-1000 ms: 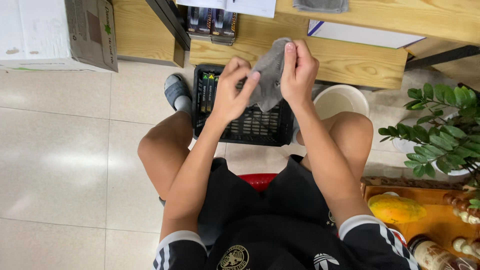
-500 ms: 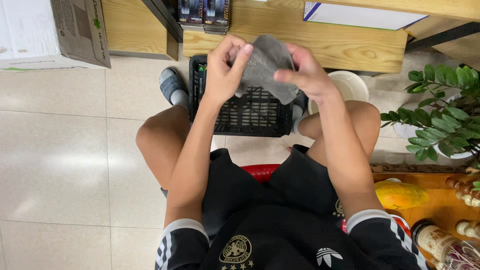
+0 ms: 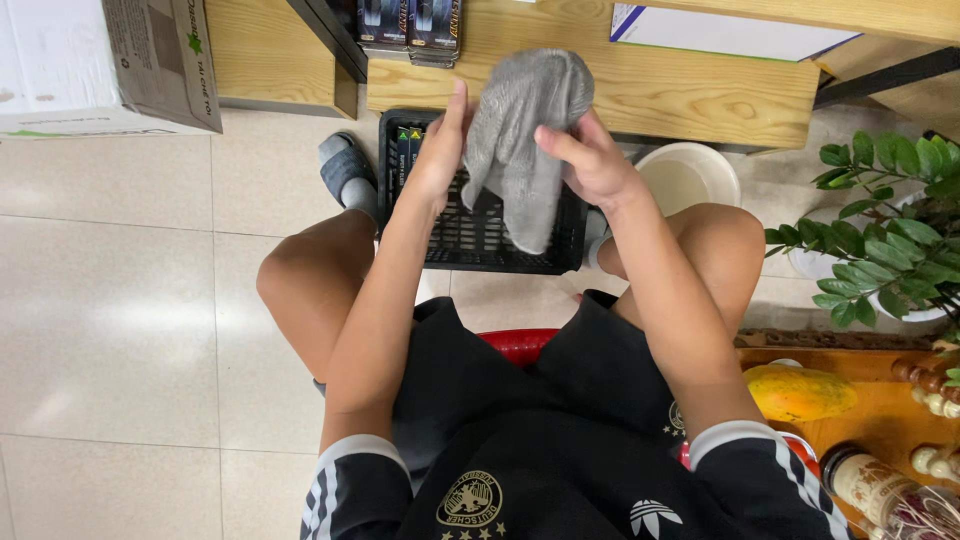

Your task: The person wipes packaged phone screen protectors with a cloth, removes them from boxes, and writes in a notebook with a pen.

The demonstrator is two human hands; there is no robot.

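White-brown cardboard box (image 3: 105, 65) top left, on floor.

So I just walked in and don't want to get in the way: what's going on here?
A person sits on a red stool and holds a grey cloth up in both hands. The left hand lies flat against one edge, and the right hand pinches the other. The cloth hangs over a black plastic crate on the tiled floor between their feet. A white bucket stands beside the crate, with a potted plant further right.

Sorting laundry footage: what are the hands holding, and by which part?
A grey sock, held up by both hands: left hand along its left edge, right hand pinching its right edge.
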